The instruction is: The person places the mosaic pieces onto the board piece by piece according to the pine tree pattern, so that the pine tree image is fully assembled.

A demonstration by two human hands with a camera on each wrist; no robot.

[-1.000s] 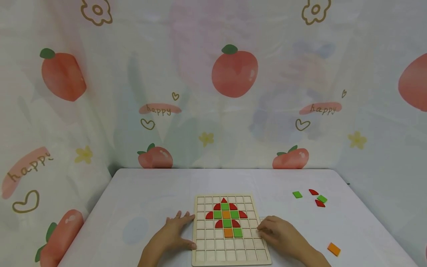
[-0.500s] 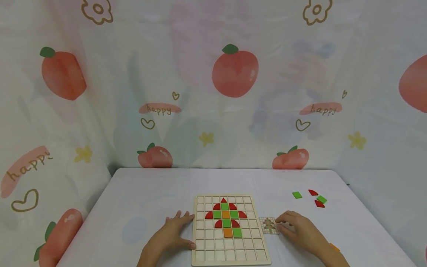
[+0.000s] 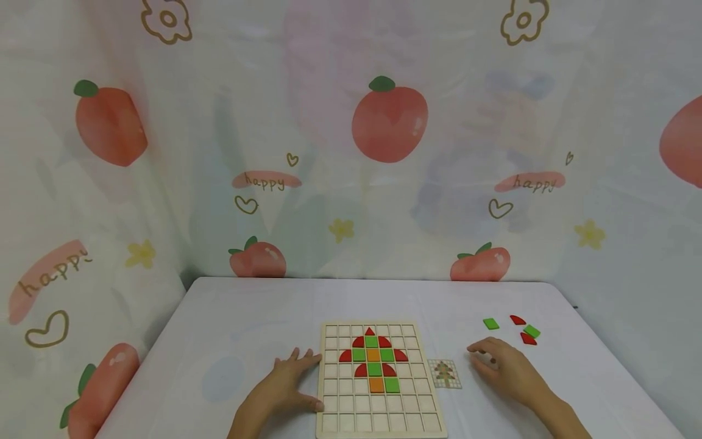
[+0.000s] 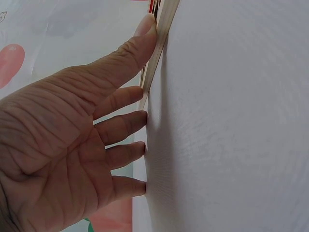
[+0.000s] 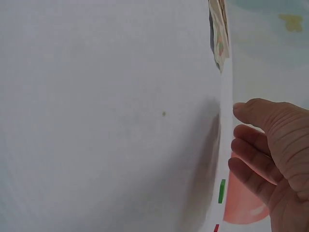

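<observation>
A wooden grid board lies on the table, with red, green and orange tiles forming a tree-like figure in its cells. My left hand rests against the board's left edge, fingers spread; in the left wrist view the thumb lies along the wooden rim. Beside the board's right edge lies a small pattern card printed with a tree on a grid. To the right of that card, my right hand hovers over the table, fingers loosely bent and nothing between them, as the right wrist view of this hand also shows.
At the back right lie loose tiles: a green diamond-shaped tile, a red piece, another green tile and a second red piece. A patterned cloth hangs behind the white table.
The right hand has moved right from the board's edge, drawing the pattern card into sight and letting go of it. The orange loose tile is now hidden by the right arm. The left hand stays put.
</observation>
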